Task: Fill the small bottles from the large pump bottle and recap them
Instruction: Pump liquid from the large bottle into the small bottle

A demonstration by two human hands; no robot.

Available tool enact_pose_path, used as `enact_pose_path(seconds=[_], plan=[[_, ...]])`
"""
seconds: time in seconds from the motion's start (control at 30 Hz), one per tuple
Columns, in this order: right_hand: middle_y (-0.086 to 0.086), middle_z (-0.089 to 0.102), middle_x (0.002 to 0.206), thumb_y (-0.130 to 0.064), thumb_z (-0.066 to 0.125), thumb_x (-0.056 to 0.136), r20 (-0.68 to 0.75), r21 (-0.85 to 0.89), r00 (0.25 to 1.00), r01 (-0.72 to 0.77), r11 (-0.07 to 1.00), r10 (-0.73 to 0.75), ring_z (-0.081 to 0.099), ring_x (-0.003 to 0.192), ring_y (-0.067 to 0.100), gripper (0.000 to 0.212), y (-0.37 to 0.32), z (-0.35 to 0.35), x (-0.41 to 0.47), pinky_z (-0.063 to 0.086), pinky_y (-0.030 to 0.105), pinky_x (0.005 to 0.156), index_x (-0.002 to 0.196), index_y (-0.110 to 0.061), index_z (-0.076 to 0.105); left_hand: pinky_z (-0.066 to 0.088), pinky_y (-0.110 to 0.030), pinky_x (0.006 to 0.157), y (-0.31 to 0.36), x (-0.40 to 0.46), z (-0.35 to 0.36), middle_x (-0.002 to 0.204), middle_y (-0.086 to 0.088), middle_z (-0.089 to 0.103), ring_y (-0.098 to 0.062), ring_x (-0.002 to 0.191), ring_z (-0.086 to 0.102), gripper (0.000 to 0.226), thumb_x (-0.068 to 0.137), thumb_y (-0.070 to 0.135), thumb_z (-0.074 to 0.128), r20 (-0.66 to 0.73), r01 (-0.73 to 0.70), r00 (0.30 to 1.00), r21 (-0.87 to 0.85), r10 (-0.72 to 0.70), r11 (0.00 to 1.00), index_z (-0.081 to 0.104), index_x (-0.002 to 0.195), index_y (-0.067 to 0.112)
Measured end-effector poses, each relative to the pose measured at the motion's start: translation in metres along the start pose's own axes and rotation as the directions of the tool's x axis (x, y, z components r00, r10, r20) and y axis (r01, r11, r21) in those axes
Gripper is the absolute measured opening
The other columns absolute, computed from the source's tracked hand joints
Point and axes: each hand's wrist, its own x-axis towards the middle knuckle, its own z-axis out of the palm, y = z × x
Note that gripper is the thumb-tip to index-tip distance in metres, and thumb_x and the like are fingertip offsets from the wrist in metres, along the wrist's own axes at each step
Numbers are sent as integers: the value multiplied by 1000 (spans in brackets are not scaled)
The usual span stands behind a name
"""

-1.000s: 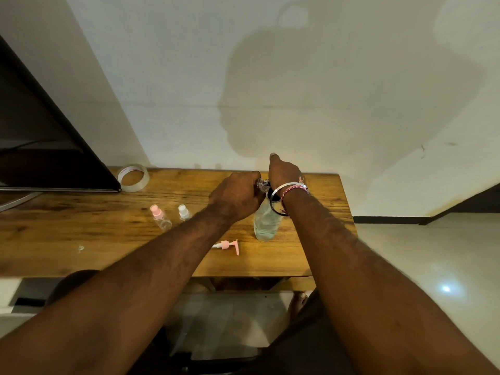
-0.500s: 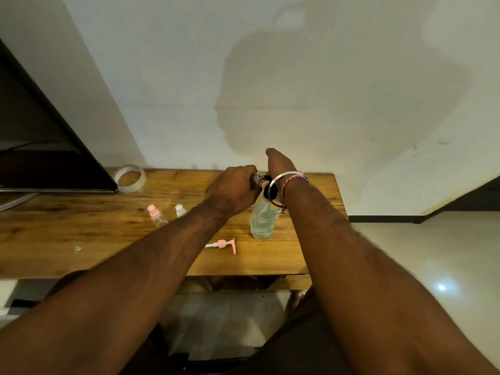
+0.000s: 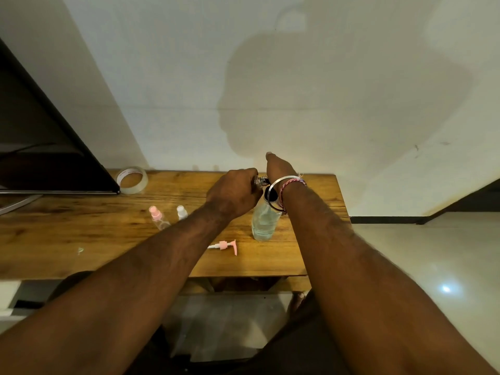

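The large pump bottle point(image 3: 263, 223), clear with pale liquid and a black pump head, stands on the wooden table point(image 3: 81, 234) near its right end. My left hand point(image 3: 232, 193) grips a small clear bottle point(image 3: 258, 182) with its mouth at the pump's spout. My right hand point(image 3: 278, 169) lies over the pump head, one finger pointing toward the wall; the other fingers are hidden. A small bottle with a pink cap point(image 3: 158, 219) and one with a white cap point(image 3: 181, 212) stand to the left. A loose pink pump cap point(image 3: 226, 245) lies in front.
A tape roll point(image 3: 132, 180) sits at the table's back edge beside a dark monitor point(image 3: 40, 147) on the left. The wall runs right behind the table. The table's right edge drops to a shiny floor point(image 3: 433, 266).
The view has shifted slightly. Both hands stay at the pump head, with the small bottle still held at the spout.
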Motion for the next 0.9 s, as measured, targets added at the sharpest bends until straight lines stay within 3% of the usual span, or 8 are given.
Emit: enact_pose_path(seconds=[0.13, 0.27, 0.57, 0.8, 0.9], plan=[[19, 58, 135, -42, 25, 107, -51, -28, 999, 4, 1000, -5, 54, 123, 36, 55, 5, 5, 1, 39, 40, 107, 128, -4, 60, 46, -29, 67, -1, -1, 3, 97, -3, 72, -20, 82, 63, 16, 99, 30, 68, 15, 0, 1000, -2, 0, 1000, 68, 108, 17], [22, 57, 136, -39, 24, 108, -49, -24, 999, -6, 1000, 5, 53, 126, 37, 55, 4, 6, 1, 41, 39, 107, 133, -2, 56, 44, -28, 66, -1, 0, 3, 94, -2, 70, -20, 82, 62, 15, 100, 30, 68, 21, 6, 1000, -3, -6, 1000, 68, 107, 17], [21, 62, 129, -50, 21, 106, -110, -129, 993, 16, 991, -31, 58, 118, 35, 64, 11, 7, 5, 41, 40, 103, 119, -5, 66, 56, -34, 72, -2, -2, 4, 95, -3, 72, -20, 82, 64, 16, 99, 30, 68, 13, -2, 1000, -12, 2, 1000, 70, 106, 16], [15, 54, 142, -49, 36, 103, -12, 102, 999, -34, 994, 35, 53, 126, 32, 55, -3, 0, 5, 37, 41, 111, 134, -9, 56, 46, -29, 66, -3, 2, -3, 94, -4, 74, -21, 79, 63, 16, 99, 30, 68, -16, -34, 999, -7, 34, 999, 68, 104, 16], [12, 55, 137, -50, 37, 102, 33, 116, 998, -56, 992, 53, 54, 120, 30, 41, -2, -2, 5, 37, 40, 109, 120, -18, 56, 43, -29, 67, -3, 2, -4, 95, -5, 74, -21, 80, 63, 16, 98, 30, 69, -17, -42, 999, -3, 42, 999, 68, 105, 15]])
